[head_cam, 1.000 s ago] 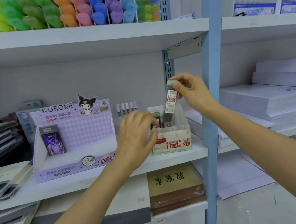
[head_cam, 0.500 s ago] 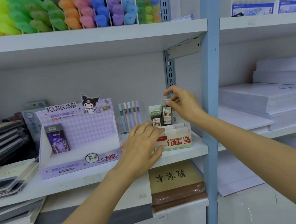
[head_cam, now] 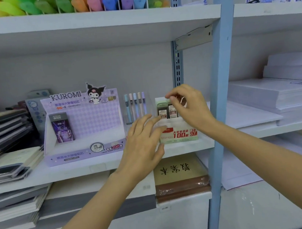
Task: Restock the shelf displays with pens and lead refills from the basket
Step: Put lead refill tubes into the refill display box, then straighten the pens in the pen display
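Observation:
A white and green lead refill display box point(head_cam: 181, 134) stands on the middle shelf point(head_cam: 74, 170). Two lead refill tubes point(head_cam: 162, 111) stand upright in its back row. My right hand point(head_cam: 189, 106) pinches the top of the right tube point(head_cam: 172, 112), and its thumb hides the cap. My left hand point(head_cam: 144, 143) rests with spread fingers against the box's front left corner and holds nothing. Several pastel pens point(head_cam: 135, 106) stand in a clear holder just left of the box. The basket is out of sight.
A purple Kuromi display box point(head_cam: 84, 125) with one dark lead pack point(head_cam: 62, 127) sits further left. Notebook stacks point(head_cam: 3, 133) fill the left end, paper reams point(head_cam: 278, 93) the right bay. A blue upright post point(head_cam: 217, 88) stands beside my right wrist. Highlighters point(head_cam: 64, 4) line the top shelf.
My right hand has brought the lead refill tube down from head height into the display box's back row. My left hand has dropped to the box's front corner.

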A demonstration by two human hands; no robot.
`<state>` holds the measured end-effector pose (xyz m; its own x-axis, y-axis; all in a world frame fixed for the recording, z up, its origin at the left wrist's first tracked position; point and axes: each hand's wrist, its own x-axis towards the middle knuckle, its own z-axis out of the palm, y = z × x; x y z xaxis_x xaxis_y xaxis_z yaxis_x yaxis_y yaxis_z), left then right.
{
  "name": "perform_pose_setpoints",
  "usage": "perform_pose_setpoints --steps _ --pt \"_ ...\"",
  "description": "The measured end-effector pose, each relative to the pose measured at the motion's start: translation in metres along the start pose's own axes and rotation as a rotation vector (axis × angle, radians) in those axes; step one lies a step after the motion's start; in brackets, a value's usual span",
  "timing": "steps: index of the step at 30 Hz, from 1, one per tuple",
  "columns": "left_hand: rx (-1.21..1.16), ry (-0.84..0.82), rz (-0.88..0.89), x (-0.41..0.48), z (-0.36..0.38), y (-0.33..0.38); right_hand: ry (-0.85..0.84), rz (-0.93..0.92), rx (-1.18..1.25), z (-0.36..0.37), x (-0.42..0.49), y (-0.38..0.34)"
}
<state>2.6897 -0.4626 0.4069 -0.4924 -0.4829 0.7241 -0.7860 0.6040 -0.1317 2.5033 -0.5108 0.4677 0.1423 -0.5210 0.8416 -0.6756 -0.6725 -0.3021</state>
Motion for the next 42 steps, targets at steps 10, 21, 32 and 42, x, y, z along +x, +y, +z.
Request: perform_pose_setpoints --steps 10,21,32,42 --pt "-0.167 -0.094 -0.490 -0.210 0.063 0.002 -0.599 0.121 0.322 0.113 -0.182 -0.051" --pt "-0.316 -1.106 -0.938 -0.444 0.131 0.046 -1.364 0.464 0.022 0.219 -0.438 0.011" --pt "-0.269 -0.947 -0.930 -0.464 0.144 0.056 -1.382 0.480 0.080 0.221 -0.480 0.024" --pt "-0.606 -0.834 -0.756 -0.407 0.171 0.083 -1.457 0.468 0.387 0.206 -0.430 0.029"
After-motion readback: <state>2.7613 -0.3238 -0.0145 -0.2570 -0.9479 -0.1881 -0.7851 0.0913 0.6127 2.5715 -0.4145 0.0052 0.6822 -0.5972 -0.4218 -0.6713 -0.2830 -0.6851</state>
